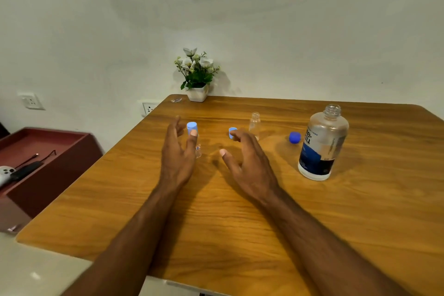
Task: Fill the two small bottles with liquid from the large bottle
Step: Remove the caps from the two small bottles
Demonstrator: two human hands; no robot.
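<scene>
On the wooden table (240, 211), the large bottle (323, 144) stood uncapped near the right edge, its dark blue cap (295, 137) just beside it. One small bottle (255, 125) stood open toward the far edge, looking empty, its light blue cap (232, 132) nearby. The other small bottle (195, 140) wore its cap and probably still awaited filling. The left hand (179, 151) reached around it with fingers spread, contact unclear; the right hand (249, 161) hovered, loosely spread, holding nothing.
</scene>
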